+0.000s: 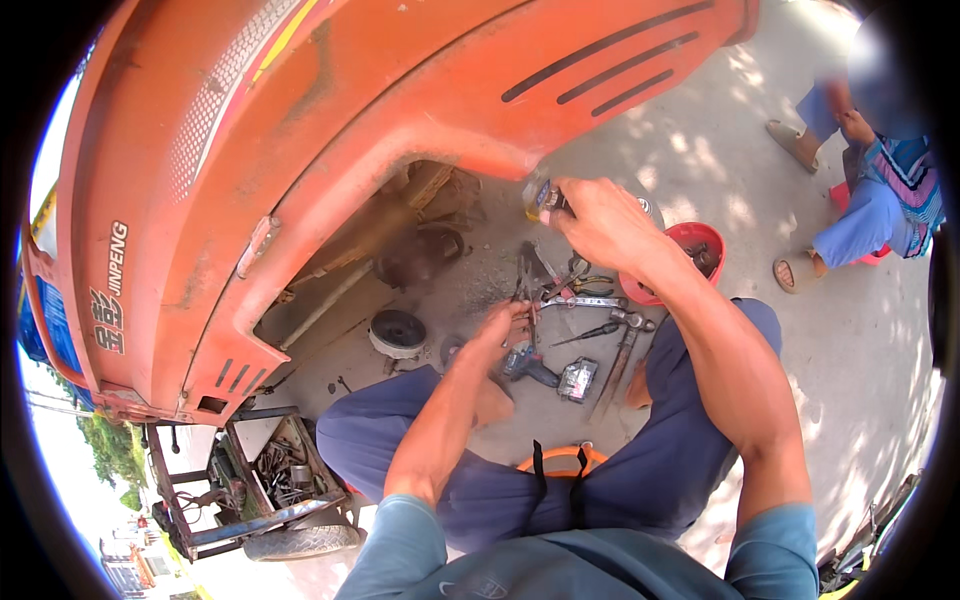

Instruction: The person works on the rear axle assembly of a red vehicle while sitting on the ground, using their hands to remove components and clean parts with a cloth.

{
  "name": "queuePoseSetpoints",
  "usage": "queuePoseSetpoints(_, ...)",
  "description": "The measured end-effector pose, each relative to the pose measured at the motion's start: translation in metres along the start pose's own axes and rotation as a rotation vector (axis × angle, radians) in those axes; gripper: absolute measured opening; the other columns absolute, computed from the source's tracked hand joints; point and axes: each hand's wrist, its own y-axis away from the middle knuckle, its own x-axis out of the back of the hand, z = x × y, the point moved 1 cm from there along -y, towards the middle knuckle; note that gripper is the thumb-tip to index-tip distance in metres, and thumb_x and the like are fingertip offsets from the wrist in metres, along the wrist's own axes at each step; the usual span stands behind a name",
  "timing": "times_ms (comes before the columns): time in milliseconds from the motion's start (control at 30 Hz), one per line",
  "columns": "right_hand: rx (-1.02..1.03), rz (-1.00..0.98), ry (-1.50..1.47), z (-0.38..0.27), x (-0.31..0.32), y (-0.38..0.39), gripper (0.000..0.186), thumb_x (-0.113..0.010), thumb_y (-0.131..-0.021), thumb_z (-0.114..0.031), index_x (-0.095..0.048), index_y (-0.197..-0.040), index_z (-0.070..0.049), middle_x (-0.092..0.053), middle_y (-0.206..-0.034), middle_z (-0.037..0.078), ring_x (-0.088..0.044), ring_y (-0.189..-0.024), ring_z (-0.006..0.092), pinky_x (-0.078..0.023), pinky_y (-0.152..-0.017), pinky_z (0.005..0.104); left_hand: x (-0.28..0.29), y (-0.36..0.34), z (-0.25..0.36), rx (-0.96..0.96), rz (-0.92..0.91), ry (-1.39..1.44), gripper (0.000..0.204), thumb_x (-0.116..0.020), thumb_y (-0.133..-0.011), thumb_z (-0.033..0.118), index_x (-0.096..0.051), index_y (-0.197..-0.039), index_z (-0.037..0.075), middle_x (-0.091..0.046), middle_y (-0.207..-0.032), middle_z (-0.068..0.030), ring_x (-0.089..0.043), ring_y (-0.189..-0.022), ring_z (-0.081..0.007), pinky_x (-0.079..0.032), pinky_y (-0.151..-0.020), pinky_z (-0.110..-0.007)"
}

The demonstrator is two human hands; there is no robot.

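Two bare hands of yours are at work low over the ground. Your right hand [605, 220] is closed around a small dark object [547, 199] with some yellow on it, beside the lower edge of the orange panel [400, 95]; it may be a tape roll or a little canister, as blur and your grip hide its form. Your left hand [497, 332] is curled beside a long dark tool [533, 310], and you cannot tell from here whether it grips it.

Around them lie yellow-and-black pliers [597, 286], a silvery wrench [585, 301], a screwdriver [588, 334], a hammer [625, 350], and a cordless drill [530, 366] just beside a silver-grey block [577, 380]. A red bucket [640, 292] stands past your right forearm, its contents partly covered.

Dark lettering [110, 290] runs up the far-left side of the panel, near a dotted pale decal [215, 110]. Its opening is shadowed, so the parts inside are hard to make out. A round black part [397, 331] lies near it.

You sit outdoors on grey concrete [740, 370] dappled with sun. At right, a seated person [880, 215] is cut by the dark rim; at lower left is a metal frame [265, 523] carrying loose parts.
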Motion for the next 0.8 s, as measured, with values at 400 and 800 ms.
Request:
queuePoseSetpoints(400, 0.085, -0.050, -0.093, -0.003, -0.008, 0.004, 0.035, -0.063, -0.091, -0.027, -0.063, -0.105, 0.005, -0.067, -0.095, 0.026, -0.062, -0.095, 0.0451, -0.047, -0.082, 0.0494, 0.022, 0.138, 0.052, -0.020, 0.007, -0.069, 0.063, -0.047, -0.089, 0.016, -0.037, -0.151, 0.025, -0.053, -0.133, -0.0157, -0.053, -0.122, -0.0304, -0.039, -0.099, -0.062)
queuePoseSetpoints(800, 0.046, -0.028, -0.098, 0.010, -0.012, -0.002, 0.031, -0.063, -0.091, -0.027, -0.064, -0.103, 0.002, -0.067, -0.097, 0.025, -0.063, -0.096, 0.0444, -0.047, -0.084, 0.0497, 0.025, 0.134, 0.085, 0.035, 0.168, -0.298, 0.065, -0.050, -0.088, 0.017, -0.037, -0.152, 0.023, -0.057, -0.120, -0.0122, -0.055, -0.112, -0.0271, -0.040, -0.098, -0.062)
